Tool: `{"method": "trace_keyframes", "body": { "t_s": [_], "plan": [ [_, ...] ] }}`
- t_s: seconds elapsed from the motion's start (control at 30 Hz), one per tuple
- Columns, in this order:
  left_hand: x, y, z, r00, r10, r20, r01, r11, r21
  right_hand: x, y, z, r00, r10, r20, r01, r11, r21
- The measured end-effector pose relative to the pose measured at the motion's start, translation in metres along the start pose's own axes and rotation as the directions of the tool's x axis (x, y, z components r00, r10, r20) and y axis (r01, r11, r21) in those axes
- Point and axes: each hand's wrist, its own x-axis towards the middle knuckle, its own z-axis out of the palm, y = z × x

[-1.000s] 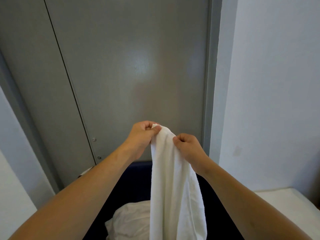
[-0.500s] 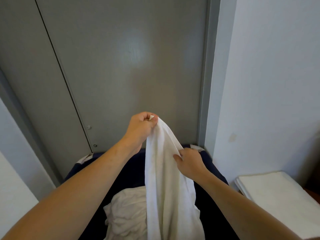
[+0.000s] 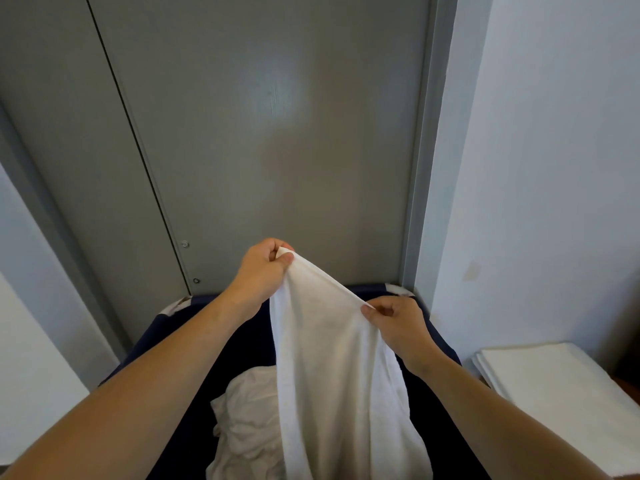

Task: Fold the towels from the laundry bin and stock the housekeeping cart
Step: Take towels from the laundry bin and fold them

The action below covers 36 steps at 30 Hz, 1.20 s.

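- Sliding outward along the hem, my right hand [image 3: 394, 323] has left its place close beside my left hand [image 3: 265, 271] and now sits lower and further right, so a taut stretch of edge shows between them where a second ago the cloth was bunched.
- Grey doors [image 3: 263, 133] fill the view beyond both my hands, with a pale wall [image 3: 554, 150] off to the right of my right hand.
- Below my forearms stands the dark blue laundry bin [image 3: 443, 344], its far rim just beyond my knuckles.
- From my two grips the white towel [image 3: 329, 375] hangs straight down into the bin, long axis vertical, its held edge slanting from my higher left hand down to my right.
- Crumpled white linen [image 3: 249, 420] lies in the bin, below my left forearm and touching the hanging towel.
- Folded white towels [image 3: 554, 379] are stacked well to the right of my right wrist.
- My left hand is curled tight, thumb and fingers pinching one end of that edge, apparently a corner; my right thumb and forefinger pinch the hem further along.
- To my eye the far corner lies on past my right hand, so that hand, the nearer one, should run on to find it.
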Motion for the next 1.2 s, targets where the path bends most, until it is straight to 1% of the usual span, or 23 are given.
{"method": "trace_keyframes", "body": {
  "t_s": [0.17, 0.27, 0.37, 0.43, 0.57, 0.63, 0.73, 0.77, 0.83, 0.9, 0.93, 0.97, 1.0, 1.03, 1.07, 1.1, 1.13, 1.2],
  "plan": [
    [-0.001, -0.012, -0.001, 0.999, -0.040, -0.019, 0.039, 0.997, -0.064, -0.001, 0.002, 0.001, 0.996, 0.068, -0.055, -0.060, 0.989, 0.136],
    [-0.002, -0.015, -0.001, 0.999, -0.043, -0.012, 0.041, 0.995, -0.088, -0.002, -0.001, -0.001, 0.996, 0.085, 0.000, -0.084, 0.989, 0.124],
    [-0.002, -0.019, -0.001, 0.998, -0.059, 0.024, 0.061, 0.990, -0.127, -0.005, -0.003, -0.004, 0.994, 0.100, 0.044, -0.106, 0.983, 0.153],
    [-0.003, -0.020, 0.001, 0.997, -0.068, 0.045, 0.075, 0.982, -0.172, -0.006, -0.003, -0.006, 0.993, 0.109, 0.052, -0.116, 0.980, 0.163],
    [-0.003, -0.019, 0.004, 0.995, -0.090, 0.033, 0.094, 0.974, -0.205, -0.006, -0.003, -0.008, 0.989, 0.142, 0.043, -0.148, 0.974, 0.170],
    [-0.002, -0.021, 0.005, 0.994, -0.104, 0.030, 0.108, 0.969, -0.223, -0.007, -0.005, -0.007, 0.990, 0.134, 0.034, -0.138, 0.976, 0.168],
    [-0.004, -0.020, 0.013, 0.990, -0.139, -0.010, 0.132, 0.956, -0.261, -0.010, -0.010, -0.004, 0.996, 0.090, 0.029, -0.094, 0.980, 0.174],
    [-0.006, -0.018, 0.016, 0.991, -0.134, -0.018, 0.126, 0.960, -0.249, -0.011, -0.011, -0.003, 0.997, 0.071, 0.027, -0.074, 0.983, 0.165],
    [-0.015, -0.013, 0.019, 0.998, -0.055, 0.024, 0.057, 0.990, -0.128, -0.012, -0.016, -0.001, 0.999, 0.043, 0.030, -0.047, 0.989, 0.140],
    [-0.025, -0.007, 0.019, 0.978, 0.060, 0.198, -0.077, 0.994, 0.077, -0.013, -0.020, -0.002, 1.000, 0.020, 0.022, -0.023, 0.991, 0.134],
    [-0.030, -0.004, 0.021, 0.953, 0.087, 0.290, -0.152, 0.966, 0.209, -0.012, -0.022, -0.003, 1.000, 0.008, 0.016, -0.010, 0.991, 0.134],
    [-0.035, -0.002, 0.024, 0.925, 0.094, 0.369, -0.232, 0.906, 0.354, -0.012, -0.024, -0.004, 1.000, -0.005, 0.014, 0.003, 0.991, 0.134],
    [-0.040, 0.000, 0.030, 0.895, 0.095, 0.437, -0.323, 0.812, 0.486, -0.012, -0.026, -0.004, 1.000, -0.021, 0.023, 0.017, 0.991, 0.135],
    [-0.043, -0.001, 0.037, 0.864, 0.101, 0.494, -0.415, 0.699, 0.583, -0.012, -0.027, -0.004, 0.998, -0.040, 0.038, 0.035, 0.990, 0.134],
    [-0.045, -0.001, 0.044, 0.839, 0.132, 0.528, -0.490, 0.606, 0.627, -0.013, -0.029, -0.003, 0.997, -0.060, 0.051, 0.053, 0.990, 0.127],
    [-0.044, -0.003, 0.048, 0.831, 0.166, 0.530, -0.521, 0.566, 0.639, -0.013, -0.030, -0.003, 0.995, -0.083, 0.059, 0.076, 0.990, 0.116],
    [-0.043, -0.003, 0.049, 0.838, 0.193, 0.510, -0.517, 0.579, 0.630, -0.013, -0.031, -0.003, 0.992, -0.109, 0.063, 0.102, 0.990, 0.100],
    [-0.037, -0.004, 0.047, 0.873, 0.186, 0.451, -0.443, 0.690, 0.572, -0.013, -0.030, -0.004, 0.986, -0.158, 0.047, 0.156, 0.986, 0.054]
  ]
}}
